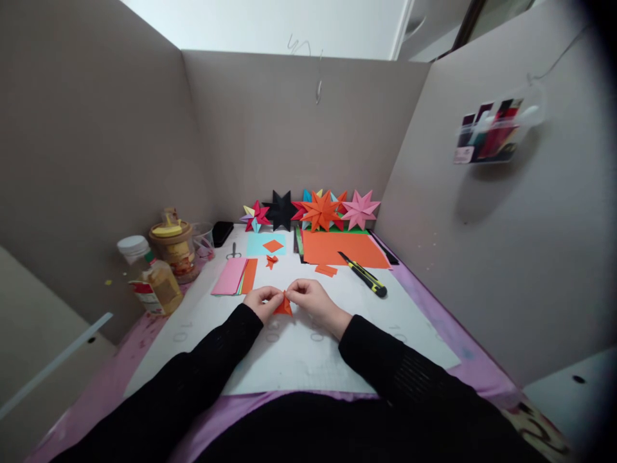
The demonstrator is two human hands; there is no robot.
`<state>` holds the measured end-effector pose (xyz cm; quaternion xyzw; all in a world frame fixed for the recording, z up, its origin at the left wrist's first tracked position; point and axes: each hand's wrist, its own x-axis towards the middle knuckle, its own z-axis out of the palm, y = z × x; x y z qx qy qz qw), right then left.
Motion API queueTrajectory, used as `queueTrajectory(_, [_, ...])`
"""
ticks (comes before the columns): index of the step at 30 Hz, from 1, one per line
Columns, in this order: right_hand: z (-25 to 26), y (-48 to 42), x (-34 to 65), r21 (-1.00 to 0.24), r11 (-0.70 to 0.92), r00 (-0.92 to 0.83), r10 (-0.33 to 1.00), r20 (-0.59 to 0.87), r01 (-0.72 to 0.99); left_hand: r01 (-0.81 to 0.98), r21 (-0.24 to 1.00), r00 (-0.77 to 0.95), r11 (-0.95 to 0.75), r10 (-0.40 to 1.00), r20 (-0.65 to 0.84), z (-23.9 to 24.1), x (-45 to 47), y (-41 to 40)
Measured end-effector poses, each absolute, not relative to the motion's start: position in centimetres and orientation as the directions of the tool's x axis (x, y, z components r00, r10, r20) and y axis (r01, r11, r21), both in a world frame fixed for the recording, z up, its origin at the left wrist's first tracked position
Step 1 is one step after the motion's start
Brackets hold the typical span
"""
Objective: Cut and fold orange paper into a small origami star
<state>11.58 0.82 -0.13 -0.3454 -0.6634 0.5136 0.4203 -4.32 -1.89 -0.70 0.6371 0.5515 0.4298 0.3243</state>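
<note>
A small folded orange paper piece [283, 307] is held between both my hands just above the white cutting mat [289, 354]. My left hand [261, 301] pinches its left side with closed fingers. My right hand [313, 300] pinches its upper right side, fingers curled. Another folded orange piece [272, 260] lies farther back, and an orange square [272, 245] rests on a light blue sheet [258, 244]. Small orange scraps [326, 270] lie to the right.
Finished paper stars [313, 210] line the back wall. A large orange sheet [342, 249], a yellow-black utility knife [364, 275], pink and orange paper stack [234, 276], scissors [233, 252], a bottle [157, 280] and a jar [173, 247] surround the mat. Cardboard walls enclose the desk.
</note>
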Motion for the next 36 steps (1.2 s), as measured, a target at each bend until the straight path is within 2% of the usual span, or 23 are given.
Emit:
queueTrajectory(8, [-0.38, 1.09, 11.86, -0.997, 0.049, -0.503, 0.862, 0.069, -0.053, 0.429, 0.893, 0.01, -0.137, 0.989, 0.147, -0.88, -4.64, -1.79])
queueTrajectory(23, [-0.9, 1.51, 12.08, -0.999, 0.029, -0.539, 0.842, 0.038, -0.024, 0.456, 0.883, -0.009, -0.115, 0.991, 0.133, -0.69, -4.15, -2.3])
queueTrajectory(36, [-0.94, 1.49, 12.01, -0.997, 0.054, -0.511, 0.856, 0.077, -0.06, 0.443, 0.89, 0.018, -0.11, 0.993, 0.114, -0.33, -4.2, -2.44])
